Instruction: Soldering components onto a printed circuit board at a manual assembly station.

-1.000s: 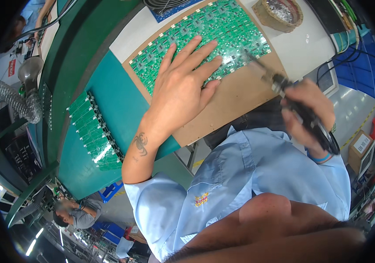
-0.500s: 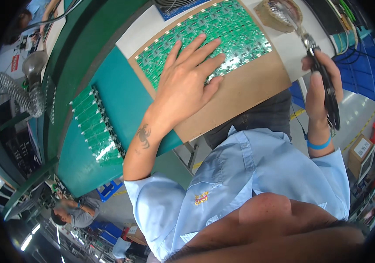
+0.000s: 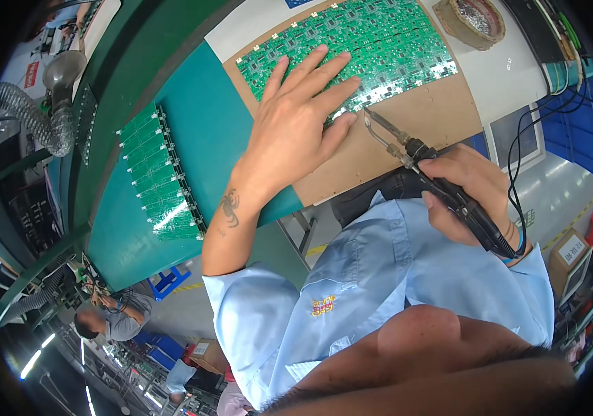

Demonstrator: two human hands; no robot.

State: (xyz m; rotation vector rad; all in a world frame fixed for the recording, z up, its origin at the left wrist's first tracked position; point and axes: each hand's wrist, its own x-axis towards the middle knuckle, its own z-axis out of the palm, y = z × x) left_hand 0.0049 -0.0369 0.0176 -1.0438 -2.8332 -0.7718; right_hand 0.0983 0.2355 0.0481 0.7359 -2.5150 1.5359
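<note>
My left hand (image 3: 295, 128) lies flat with spread fingers on the left part of a large green circuit board panel (image 3: 386, 38). The panel rests on a brown backing board (image 3: 421, 118). In my right hand (image 3: 473, 184) is a black soldering iron (image 3: 464, 211) with a thin bent metal tube beside its tip. The tip points up and left, at the panel's near edge, just right of my left thumb. Whether it touches the panel I cannot tell.
A row of narrow green circuit boards (image 3: 154, 177) lies on the teal mat (image 3: 203, 114) at left. A round tub (image 3: 470, 24) with shiny scraps stands at the back right. Black cables (image 3: 518, 149) hang by my right wrist. A lamp-like extraction hood (image 3: 63, 69) is at far left.
My right hand has brought the soldering iron from beside the tub down and left to the panel's near edge. My left hand stays on the panel. The whole view has shifted slightly.
</note>
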